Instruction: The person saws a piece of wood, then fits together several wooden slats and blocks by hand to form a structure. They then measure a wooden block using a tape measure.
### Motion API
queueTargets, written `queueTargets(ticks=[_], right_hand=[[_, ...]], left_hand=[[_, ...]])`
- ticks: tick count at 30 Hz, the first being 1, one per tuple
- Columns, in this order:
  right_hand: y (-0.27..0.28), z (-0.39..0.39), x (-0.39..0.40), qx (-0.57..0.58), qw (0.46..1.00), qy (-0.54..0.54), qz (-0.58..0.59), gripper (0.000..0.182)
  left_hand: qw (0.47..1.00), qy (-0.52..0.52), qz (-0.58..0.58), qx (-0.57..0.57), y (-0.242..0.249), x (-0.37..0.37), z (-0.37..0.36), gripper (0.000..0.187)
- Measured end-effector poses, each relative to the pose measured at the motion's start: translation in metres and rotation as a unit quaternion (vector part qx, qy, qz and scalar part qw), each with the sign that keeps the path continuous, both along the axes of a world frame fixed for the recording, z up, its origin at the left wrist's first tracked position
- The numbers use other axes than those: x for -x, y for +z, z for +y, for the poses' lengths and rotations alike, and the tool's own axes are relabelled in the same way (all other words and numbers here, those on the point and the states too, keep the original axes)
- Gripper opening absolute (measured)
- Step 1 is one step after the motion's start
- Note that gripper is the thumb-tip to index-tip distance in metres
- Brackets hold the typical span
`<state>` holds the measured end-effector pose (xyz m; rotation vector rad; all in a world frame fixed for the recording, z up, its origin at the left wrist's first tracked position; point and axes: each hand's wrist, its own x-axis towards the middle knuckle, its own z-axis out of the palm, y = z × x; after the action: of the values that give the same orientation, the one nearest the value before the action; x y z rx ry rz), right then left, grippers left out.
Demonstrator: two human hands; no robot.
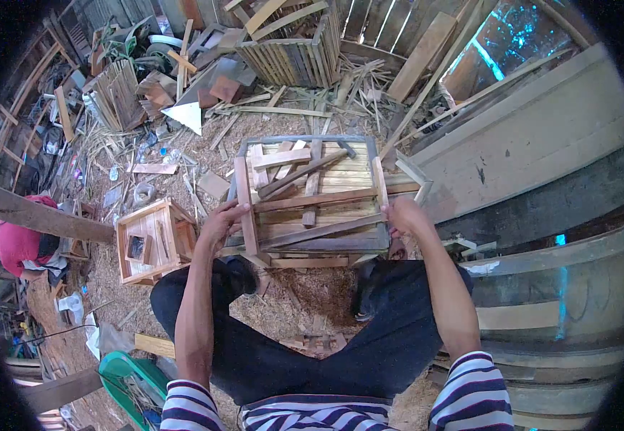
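Observation:
In front of my knees stands a low wooden piece with a slatted top (294,231) and a raised border. My left hand (224,221) is closed on the left side of a wooden frame (243,179) lying over it. On the opposite side, my right hand (408,217) has its fingers bent round the frame's right edge, partly hidden from view. Between the hands, several loose wood strips lie across the slats, including a dark stick (301,174) set at a slant and a pale block (281,159).
A small wooden box frame (155,241) stands left of my knee. Further left, a person in a red shirt (21,237) bends down. A green plastic chair (122,370) is behind at left. Slatted crates (290,61) and scrap wood lie ahead; long boards (527,108) line the right.

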<state>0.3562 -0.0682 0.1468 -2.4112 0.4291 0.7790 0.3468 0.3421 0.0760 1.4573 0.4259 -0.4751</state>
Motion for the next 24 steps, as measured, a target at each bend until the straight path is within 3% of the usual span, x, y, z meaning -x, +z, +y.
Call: queueTargets(ticks=[3, 5, 7, 8, 13, 14, 16, 19, 24], right_hand=[[-0.050, -0.020, -0.011, 0.037, 0.999, 0.034, -0.017, 0.040], [-0.053, -0.024, -0.014, 0.046, 0.997, 0.058, -0.032, 0.039], [-0.038, -0.023, -0.016, 0.137, 0.971, 0.179, -0.080, 0.029], [-0.036, -0.027, -0.020, 0.138, 0.970, 0.181, -0.081, 0.029], [-0.018, -0.031, -0.021, -0.053, 0.998, -0.025, -0.029, 0.028], [-0.037, -0.042, -0.027, -0.053, 0.998, -0.025, -0.030, 0.028], [-0.093, -0.071, -0.042, -0.033, 0.993, 0.085, -0.077, 0.029], [-0.082, -0.062, -0.040, -0.053, 0.998, 0.036, -0.009, 0.029], [-0.065, -0.052, -0.034, -0.079, 0.997, 0.013, -0.010, 0.022]], left_hand=[[1.000, -0.003, 0.012, -0.023, -0.002, -0.001, 0.002, 0.077], [1.000, 0.000, 0.012, -0.029, 0.004, 0.002, -0.002, 0.076], [1.000, 0.011, 0.003, -0.027, 0.013, 0.004, -0.005, 0.076], [1.000, 0.013, 0.003, -0.026, 0.011, 0.002, -0.004, 0.076], [1.000, 0.004, 0.006, 0.000, 0.000, -0.001, 0.001, 0.080], [1.000, 0.004, 0.005, 0.000, 0.000, -0.001, 0.001, 0.080], [1.000, -0.003, 0.009, 0.004, 0.006, 0.000, -0.001, 0.081], [1.000, 0.003, 0.005, 0.003, 0.004, 0.000, -0.001, 0.081], [1.000, 0.002, 0.007, 0.004, 0.004, 0.001, -0.001, 0.083]])
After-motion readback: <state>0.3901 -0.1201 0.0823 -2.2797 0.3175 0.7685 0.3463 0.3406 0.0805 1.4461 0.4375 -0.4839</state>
